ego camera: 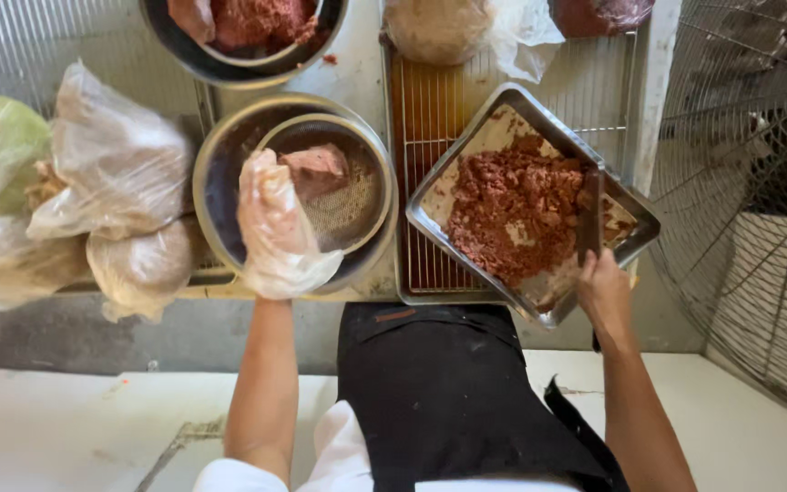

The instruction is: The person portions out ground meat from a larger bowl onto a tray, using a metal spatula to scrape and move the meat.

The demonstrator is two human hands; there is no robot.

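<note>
Minced reddish-brown meat (pixel 514 211) lies heaped in a square steel tray (pixel 430 211) right of centre in the frame, tilted so one corner points toward the person. The right hand (pixel 605 290), bare, sits at the tray's near right edge and is closed on a flat scraper (pixel 591 219) whose blade stands in the mince; its long axis runs straight up the frame from the hand, so the heap lies just up and left of that hand. The right hand is much the nearer to the meat.

The left hand (pixel 277 232), in a loose clear plastic glove, rests over the near rim of a round steel bowl (pixel 216 169) left of centre, fingers half curled and holding nothing that can be seen. Inside that bowl sits a mesh sieve (pixel 350 202) with a pinkish lump of meat (pixel 316 169) just past the fingertips.

Under the tray is a wire rack (pixel 430 109). Filled plastic bags (pixel 116 164) crowd the left edge. Farther off, at the top, another bowl (pixel 220 64) holds more red mince, beside a bagged pale mass (pixel 439 27). A fan grille (pixel 749 200) fills the right side.
</note>
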